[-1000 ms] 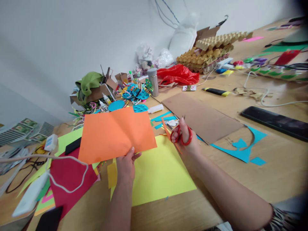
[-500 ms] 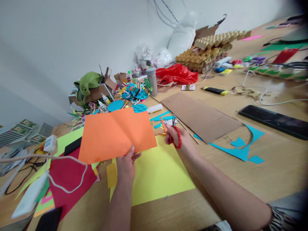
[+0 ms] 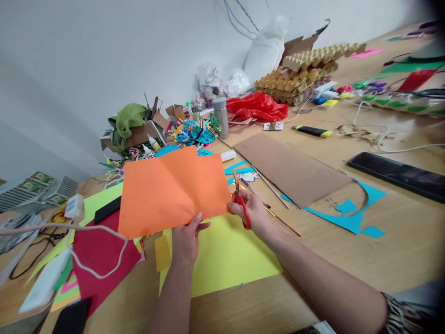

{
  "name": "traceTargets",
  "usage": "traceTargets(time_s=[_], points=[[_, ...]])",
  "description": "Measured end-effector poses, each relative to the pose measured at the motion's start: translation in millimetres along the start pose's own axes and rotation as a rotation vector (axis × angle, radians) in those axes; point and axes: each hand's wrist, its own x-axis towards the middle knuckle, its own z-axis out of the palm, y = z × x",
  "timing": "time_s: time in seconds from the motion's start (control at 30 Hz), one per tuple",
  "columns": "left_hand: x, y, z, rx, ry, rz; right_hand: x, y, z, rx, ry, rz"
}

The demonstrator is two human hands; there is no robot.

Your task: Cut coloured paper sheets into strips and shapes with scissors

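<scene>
My left hand (image 3: 187,235) pinches the lower edge of an orange paper sheet (image 3: 167,192), which is held up above the table with a notch cut at its upper right. Red-handled scissors (image 3: 245,211) are in my right hand (image 3: 255,211), blades pointing up, close to the sheet's right edge. A narrow orange strip (image 3: 236,180) stands by the blades. My right fingertips are at the sheet's lower right corner; whether they grip it I cannot tell. Under both hands lies a yellow sheet (image 3: 239,255).
Brown cardboard (image 3: 292,169) and blue paper scraps (image 3: 354,215) lie to the right, with a black phone-like slab (image 3: 396,171) beyond. On the left are red paper (image 3: 100,253) and a white cable (image 3: 93,273). Egg trays (image 3: 295,79) and a grey-lidded bottle (image 3: 220,118) stand behind.
My right hand with the scissors has moved left and slightly down to the orange sheet's right edge. The sheet has shifted a little to the right. A thin stick now shows beside my right wrist.
</scene>
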Motion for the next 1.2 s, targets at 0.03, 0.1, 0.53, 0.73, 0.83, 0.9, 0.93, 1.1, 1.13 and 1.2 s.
traceTargets(time_s=[0.03,0.1,0.53,0.73,0.83,0.9,0.93,1.1,1.13,1.2], points=[[-0.2,0.3,0.1,0.005,0.002,0.004,-0.1,-0.9,0.2,-0.001,0.007,0.0],[0.2,0.3,-0.1,0.007,0.026,0.011,-1.4,-3.5,1.0,-0.013,0.018,0.028],[7.9,-0.2,-2.6,-0.029,0.167,0.192,-14.2,-8.2,4.6,-0.198,-0.215,0.226],[7.2,-1.6,-3.3,-0.029,0.169,0.187,-16.1,-1.6,4.1,-0.23,-0.305,0.238],[6.7,-1.0,-2.7,-0.021,0.178,0.187,-15.9,3.6,3.8,-0.237,-0.307,0.221],[6.2,-0.6,-2.6,-0.014,0.175,0.188,-15.6,6.0,3.6,-0.231,-0.315,0.21],[5.9,-0.4,-2.7,-0.013,0.172,0.19,-15.4,6.5,3.6,-0.223,-0.316,0.209],[6.3,-0.6,-3.7,-0.011,0.157,0.182,-15.2,1.3,4.5,-0.203,-0.28,0.228],[6.6,-0.7,-3.7,-0.011,0.155,0.177,-15.3,-0.8,4.9,-0.201,-0.265,0.225],[7.3,-1.0,-3.4,-0.01,0.148,0.173,-15.4,-5.3,5.5,-0.196,-0.223,0.21]])
